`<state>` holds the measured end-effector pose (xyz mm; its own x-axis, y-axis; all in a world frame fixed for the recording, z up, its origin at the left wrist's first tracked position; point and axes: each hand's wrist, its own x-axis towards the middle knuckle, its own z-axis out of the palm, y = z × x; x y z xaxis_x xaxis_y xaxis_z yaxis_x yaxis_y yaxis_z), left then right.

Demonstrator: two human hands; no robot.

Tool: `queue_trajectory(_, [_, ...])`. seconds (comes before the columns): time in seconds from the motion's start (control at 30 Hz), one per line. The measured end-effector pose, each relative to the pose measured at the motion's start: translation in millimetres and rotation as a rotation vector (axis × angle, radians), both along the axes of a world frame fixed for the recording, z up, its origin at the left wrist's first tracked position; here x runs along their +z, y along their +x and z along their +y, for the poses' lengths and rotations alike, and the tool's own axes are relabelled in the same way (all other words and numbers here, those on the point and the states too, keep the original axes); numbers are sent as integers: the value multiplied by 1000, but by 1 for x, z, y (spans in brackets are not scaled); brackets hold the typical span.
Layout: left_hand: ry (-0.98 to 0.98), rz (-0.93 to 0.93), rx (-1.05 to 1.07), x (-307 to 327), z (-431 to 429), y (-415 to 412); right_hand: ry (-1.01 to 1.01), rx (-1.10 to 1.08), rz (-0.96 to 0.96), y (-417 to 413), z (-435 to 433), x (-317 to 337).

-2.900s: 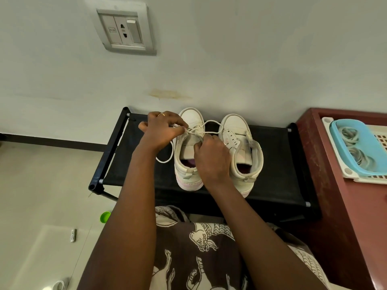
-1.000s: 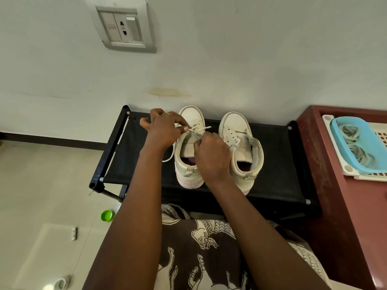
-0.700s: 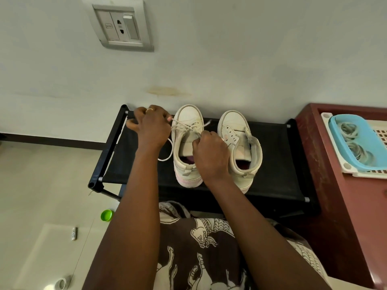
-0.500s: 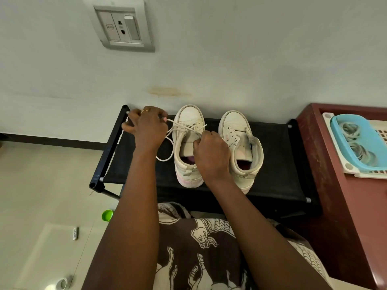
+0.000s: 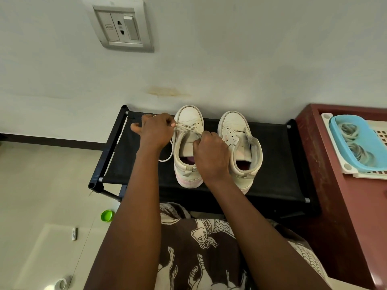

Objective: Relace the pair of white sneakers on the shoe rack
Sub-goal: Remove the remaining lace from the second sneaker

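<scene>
On the black fabric-topped shoe rack [image 5: 276, 155], the left hand [image 5: 156, 130] pinches the thin, limp cream lace [image 5: 186, 128] crossing the left white leather sneaker [image 5: 189, 116], the right hand [image 5: 211, 155] nips it opposite; it should feel light and floppy, best held near its tip.

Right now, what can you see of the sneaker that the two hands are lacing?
The sneaker is white and smooth like leather, with a rounded toe cap and a pinkish heel sole. It stands upright on the black shoe rack, toe toward the wall, beside the other sneaker. A white lace crosses its front eyelets only. The left hand pinches the lace at its side; the right hand holds it above the tongue.
</scene>
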<state>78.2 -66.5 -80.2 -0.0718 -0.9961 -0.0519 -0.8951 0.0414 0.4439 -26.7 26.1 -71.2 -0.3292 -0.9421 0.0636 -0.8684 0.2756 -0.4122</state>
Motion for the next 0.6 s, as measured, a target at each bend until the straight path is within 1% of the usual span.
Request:
queue_trajectory(0.17, [17,-12,90,1,0,2,-2,6,-2,1,-2,-1])
queue_trajectory(0.27, [0,33,235,4,-3,7,-10,2,-3,1,-2,0])
queue_trajectory(0.33, [-1,80,284,1,-9,19,4,12,13,-1,-3,2])
queue_trajectory(0.43, [46,124,247,-5,-13,31,35,4,-1,-5,-8,8])
queue_trajectory(0.53, [69,153,241,-2,-12,33,6,-40,-89,-8,-18,14])
queue_trajectory(0.6, [77,222,203,4,-9,34,-47,-54,-165,-11,-27,15])
